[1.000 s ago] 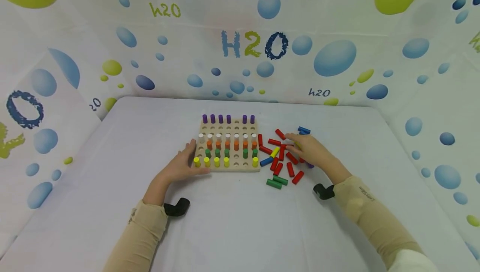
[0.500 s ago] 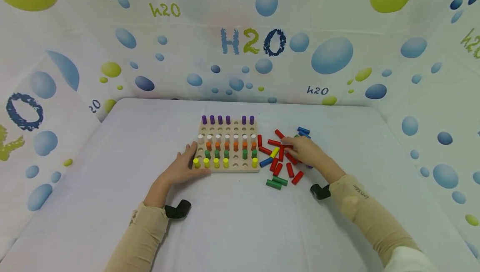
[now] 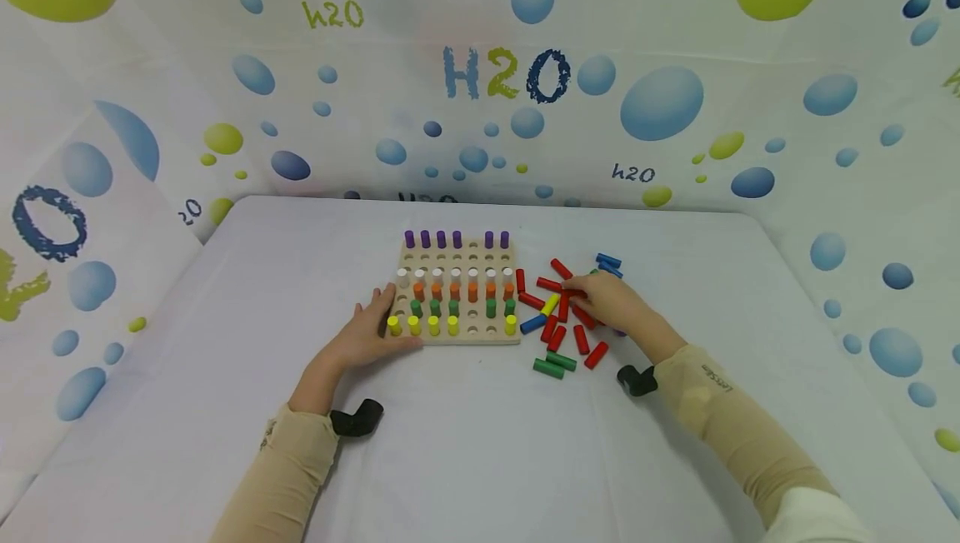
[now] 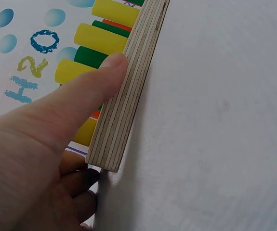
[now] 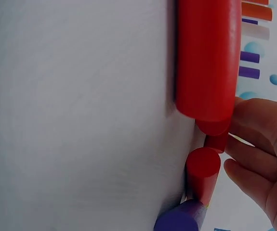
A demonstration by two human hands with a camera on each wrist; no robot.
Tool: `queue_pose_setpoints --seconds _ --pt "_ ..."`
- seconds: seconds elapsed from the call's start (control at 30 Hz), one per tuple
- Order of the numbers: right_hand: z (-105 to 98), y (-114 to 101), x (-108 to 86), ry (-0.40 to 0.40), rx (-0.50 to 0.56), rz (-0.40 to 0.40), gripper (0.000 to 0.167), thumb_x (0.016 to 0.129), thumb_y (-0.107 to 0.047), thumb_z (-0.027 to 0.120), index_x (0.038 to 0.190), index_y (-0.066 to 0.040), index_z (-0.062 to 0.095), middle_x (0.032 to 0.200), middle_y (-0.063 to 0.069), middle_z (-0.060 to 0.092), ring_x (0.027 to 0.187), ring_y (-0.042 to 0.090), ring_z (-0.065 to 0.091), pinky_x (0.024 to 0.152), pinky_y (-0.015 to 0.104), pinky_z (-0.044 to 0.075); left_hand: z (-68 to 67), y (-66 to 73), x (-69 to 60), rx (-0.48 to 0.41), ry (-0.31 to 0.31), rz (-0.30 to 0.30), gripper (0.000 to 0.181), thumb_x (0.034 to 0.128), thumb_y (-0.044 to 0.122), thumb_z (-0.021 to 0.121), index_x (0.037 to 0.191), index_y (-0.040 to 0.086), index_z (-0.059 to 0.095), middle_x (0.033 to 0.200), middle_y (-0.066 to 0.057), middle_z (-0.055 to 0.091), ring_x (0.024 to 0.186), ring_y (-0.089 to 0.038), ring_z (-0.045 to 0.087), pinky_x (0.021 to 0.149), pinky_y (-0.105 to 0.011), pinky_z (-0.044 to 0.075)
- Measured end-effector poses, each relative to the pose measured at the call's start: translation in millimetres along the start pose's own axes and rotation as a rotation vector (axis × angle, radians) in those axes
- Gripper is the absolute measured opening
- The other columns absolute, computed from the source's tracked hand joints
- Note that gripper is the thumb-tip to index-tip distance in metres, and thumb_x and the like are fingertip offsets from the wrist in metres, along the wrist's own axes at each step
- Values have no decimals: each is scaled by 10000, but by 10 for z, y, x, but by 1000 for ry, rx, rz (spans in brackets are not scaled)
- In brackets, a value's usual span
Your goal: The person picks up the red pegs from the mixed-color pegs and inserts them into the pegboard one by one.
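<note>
Pegboard is lying flat mid-worktop, a dial with 12 at the far edge. Progress, by the look of it: partway, well along. Purple pegs are lining the 12 o'clock edge, one hole gaping near 1. White pegs are running across the middle, orange pegs just nearer, then green pegs with a gap right of centre. Yellow pegs are edging 6 o'clock, two holes gaping towards 5. The row behind purple's is showing bare holes.

Left over: a loose pile at 3 to 4 o'clock, mostly red pegs (none showing on the board), plus blue pegs, a loose yellow peg, loose green pegs at the pile's 6 to 7, and a loose purple peg.

Left hand is steadying the board's 8 o'clock corner, thumb and fingers spread apart and touching two edges. Right hand is resting over the pile, fingers bunching by a red peg; whether they are clamping it, cannot tell.

White-covered worktop is spreading all round; beyond 12 o'clock a white backdrop is hanging, showing blue and lime blobs and "H2O" lettering. Beige sleeves are covering both forearms.
</note>
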State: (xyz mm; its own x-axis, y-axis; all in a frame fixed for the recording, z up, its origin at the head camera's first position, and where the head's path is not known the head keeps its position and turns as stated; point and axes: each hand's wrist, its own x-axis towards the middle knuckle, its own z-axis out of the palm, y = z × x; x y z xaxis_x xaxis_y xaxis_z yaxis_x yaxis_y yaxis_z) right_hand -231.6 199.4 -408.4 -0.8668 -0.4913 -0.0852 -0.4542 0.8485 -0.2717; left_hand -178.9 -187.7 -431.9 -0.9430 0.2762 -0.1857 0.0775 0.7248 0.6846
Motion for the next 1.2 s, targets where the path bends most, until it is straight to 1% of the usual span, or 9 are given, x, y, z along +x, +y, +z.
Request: queue_pose_setpoints --seconds 0.1,0.2,0.43,0.53,0.63,0.7,0.83,0.97,1.2 --pt "-15 -13 3 6 -4 -7 299 908 -99 635 1196 -16 631 952 107 694 678 154 543 703 288 542 -2 -6 1 0 1 3 1089 795 485 720 1514 -1 62 1571 -218 59 1449 -369 -12 1150 -550 -55" --pt "-30 -32 3 3 -11 2 276 912 -100 632 1177 -22 636 964 106 693 701 163 552 725 306 547 -3 -2 -4 -4 0 0 1093 792 491 720 1515 2 63 1572 -215 61 1450 -364 -14 1151 -546 -54" --pt "-41 -77 5 -24 -42 19 288 917 -122 631 1189 -29 640 913 96 681 647 156 535 653 259 527 5 -1 -4 -8 -11 -16 1106 788 503 720 1518 14 49 1575 -207 48 1453 -348 -26 1158 -529 -51" --pt "-47 -93 15 -33 -57 16 295 911 -132 641 1186 -25 645 945 105 694 674 159 563 708 280 553 -1 -1 -6 -7 -12 -21 1110 786 505 720 1519 17 44 1575 -208 45 1453 -347 -29 1159 -529 -48" --pt "-48 -105 25 -35 -67 11 287 898 -125 658 1165 -19 657 999 115 705 762 180 618 814 337 561 -4 2 -3 -8 -17 -21 1114 785 504 721 1519 17 39 1575 -209 38 1452 -352 -32 1157 -534 -47" --pt "-48 -111 30 -33 -75 9 279 889 -117 667 1149 -14 665 1011 119 708 807 193 637 852 365 552 -6 6 3 -9 -21 -25 1120 783 508 721 1520 23 32 1577 -205 27 1452 -351 -39 1156 -535 -47" --pt "-50 -131 40 -35 -99 15 260 884 -116 673 1125 -19 679 990 108 712 800 193 633 841 356 555 -3 4 -2 -11 -26 -30 1128 781 524 717 1522 34 21 1580 -194 6 1450 -350 -55 1156 -538 -43" --pt "-55 -147 49 -38 -111 18 225 887 -119 671 1094 -32 691 954 91 711 768 183 614 816 339 560 -3 -5 1 -12 -25 -20 1132 781 528 714 1521 30 17 1577 -203 0 1446 -366 -59 1151 -549 -45" --pt "-92 -153 28 -14 -45 2 179 892 -122 666 1055 -53 693 924 65 706 752 169 599 805 342 560 0 -23 -3 -16 -17 -15 1135 780 526 717 1518 19 20 1573 -216 3 1443 -374 -56 1148 -552 -46"
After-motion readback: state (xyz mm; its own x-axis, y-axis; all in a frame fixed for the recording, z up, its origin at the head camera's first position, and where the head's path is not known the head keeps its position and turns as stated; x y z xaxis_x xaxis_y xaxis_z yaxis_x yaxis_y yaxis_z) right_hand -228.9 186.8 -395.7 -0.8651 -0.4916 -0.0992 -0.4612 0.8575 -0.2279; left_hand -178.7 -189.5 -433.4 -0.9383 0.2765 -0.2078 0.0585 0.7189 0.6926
